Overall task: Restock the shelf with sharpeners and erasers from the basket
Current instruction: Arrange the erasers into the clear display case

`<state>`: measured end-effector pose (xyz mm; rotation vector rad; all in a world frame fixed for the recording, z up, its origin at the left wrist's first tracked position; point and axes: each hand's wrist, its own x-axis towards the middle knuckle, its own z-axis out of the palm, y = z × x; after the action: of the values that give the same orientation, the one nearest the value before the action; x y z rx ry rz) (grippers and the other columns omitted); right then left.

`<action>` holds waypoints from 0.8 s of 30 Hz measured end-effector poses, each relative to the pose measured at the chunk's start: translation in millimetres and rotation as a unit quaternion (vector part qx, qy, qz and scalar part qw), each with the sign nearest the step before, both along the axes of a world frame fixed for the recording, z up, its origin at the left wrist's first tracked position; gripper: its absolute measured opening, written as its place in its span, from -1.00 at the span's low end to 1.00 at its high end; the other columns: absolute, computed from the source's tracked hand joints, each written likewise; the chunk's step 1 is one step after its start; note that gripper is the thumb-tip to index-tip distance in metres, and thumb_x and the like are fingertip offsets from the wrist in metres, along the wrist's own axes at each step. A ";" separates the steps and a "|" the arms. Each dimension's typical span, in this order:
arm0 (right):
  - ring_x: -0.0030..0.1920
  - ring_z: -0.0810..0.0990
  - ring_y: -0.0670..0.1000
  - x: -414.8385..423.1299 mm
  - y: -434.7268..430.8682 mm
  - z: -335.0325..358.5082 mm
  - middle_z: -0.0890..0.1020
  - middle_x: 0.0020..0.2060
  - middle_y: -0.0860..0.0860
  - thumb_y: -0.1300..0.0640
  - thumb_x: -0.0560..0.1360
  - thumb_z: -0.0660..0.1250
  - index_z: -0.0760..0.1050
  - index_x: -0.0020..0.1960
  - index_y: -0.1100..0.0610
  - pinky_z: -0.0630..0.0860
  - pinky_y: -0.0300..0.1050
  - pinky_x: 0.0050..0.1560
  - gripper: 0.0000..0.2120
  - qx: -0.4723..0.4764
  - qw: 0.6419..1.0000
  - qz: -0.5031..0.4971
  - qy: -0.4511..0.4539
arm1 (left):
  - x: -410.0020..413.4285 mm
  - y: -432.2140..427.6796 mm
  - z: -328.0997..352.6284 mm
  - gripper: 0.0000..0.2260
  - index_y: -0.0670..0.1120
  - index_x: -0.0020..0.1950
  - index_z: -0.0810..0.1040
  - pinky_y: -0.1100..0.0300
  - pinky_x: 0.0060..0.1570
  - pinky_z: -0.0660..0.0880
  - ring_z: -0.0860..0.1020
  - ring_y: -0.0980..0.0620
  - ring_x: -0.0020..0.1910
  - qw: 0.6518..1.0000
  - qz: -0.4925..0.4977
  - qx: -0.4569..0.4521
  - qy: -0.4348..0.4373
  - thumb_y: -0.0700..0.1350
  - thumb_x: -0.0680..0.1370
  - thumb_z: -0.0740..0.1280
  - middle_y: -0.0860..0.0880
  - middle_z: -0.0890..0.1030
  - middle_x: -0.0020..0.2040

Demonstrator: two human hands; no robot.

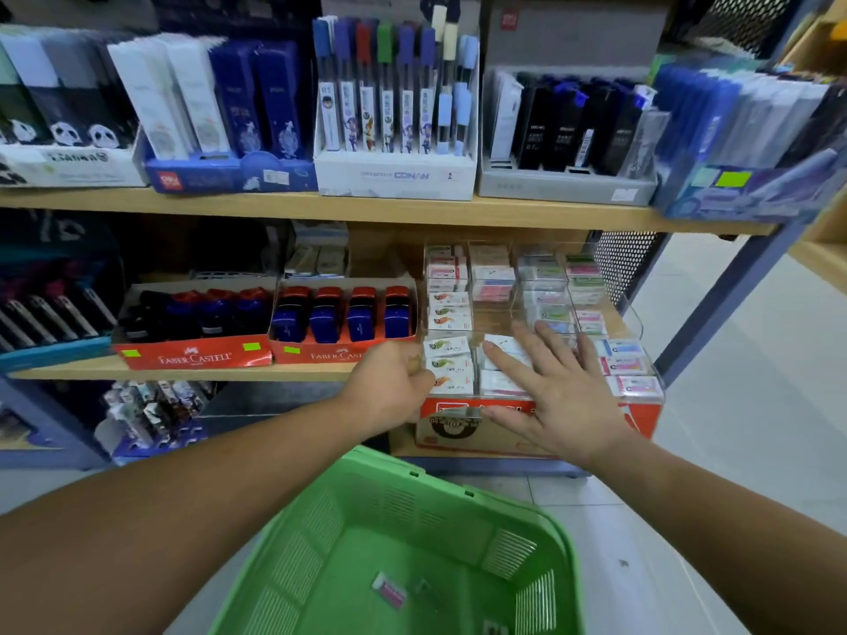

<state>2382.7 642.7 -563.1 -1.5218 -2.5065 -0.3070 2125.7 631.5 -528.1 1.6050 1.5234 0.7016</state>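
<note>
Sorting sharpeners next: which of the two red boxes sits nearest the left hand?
The right red box, holding four rows of sharpeners; the left hand covers its front corner. The other red box sits farther left.

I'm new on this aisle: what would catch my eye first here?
The green basket at the bottom, holding one pink-wrapped eraser. Above it, the right hand spreads flat over the clear eraser tray, with the left hand curled at its left edge. Further left stand red boxes of blue sharpeners.
</note>
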 end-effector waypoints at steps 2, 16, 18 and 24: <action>0.59 0.30 0.21 -1.6 0.6 -1.0 0.34 0.60 0.06 -0.58 0.53 -0.05 0.27 0.62 -0.22 0.20 0.51 0.49 -0.22 0.015 1.000 -0.002 0.005 | -2.3 -2.2 2.7 -0.75 0.03 0.32 0.62 0.01 -0.17 0.71 0.73 0.02 -0.20 1.000 0.003 -0.012 -0.015 -0.16 0.66 0.33 0.03 0.74 -0.06; -0.10 0.60 0.08 -39.5 -74.1 24.6 0.58 -0.13 -0.02 -0.30 0.56 0.25 0.62 -0.03 0.06 0.55 0.02 -0.14 -0.57 -0.023 0.980 0.160 0.120 | -40.5 -59.2 -3.5 -0.76 -0.07 -0.15 0.62 0.10 -0.18 0.55 0.58 0.04 -0.23 0.990 0.000 0.011 0.138 0.07 0.58 0.44 0.02 0.61 -0.26; -0.01 0.62 0.03 -61.6 -95.8 2.3 0.62 -0.02 -0.06 -0.45 0.52 0.14 0.60 0.10 -0.03 0.59 0.01 -0.04 -0.45 -0.261 0.952 0.153 0.045 | -44.9 -72.4 -31.8 -0.75 -0.06 -0.18 0.64 0.13 -0.17 0.56 0.61 0.05 -0.21 0.980 -0.052 -0.031 0.188 0.08 0.57 0.43 0.01 0.65 -0.25; 0.42 0.49 0.11 -82.2 -122.9 -126.2 0.49 0.49 0.04 -0.46 0.48 0.33 0.43 0.52 -0.03 0.42 0.05 0.45 -0.25 -0.577 0.816 -0.023 -0.015 | -46.0 -115.3 -146.9 -0.73 -0.08 0.01 0.68 0.05 0.04 0.59 0.63 -0.07 -0.04 0.910 -0.195 -0.202 0.307 0.13 0.57 0.43 -0.07 0.69 -0.04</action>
<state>2300.5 519.8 -689.2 -1.8291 -2.7486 1.4616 2079.7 516.1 -675.0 1.8015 1.5517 -0.3649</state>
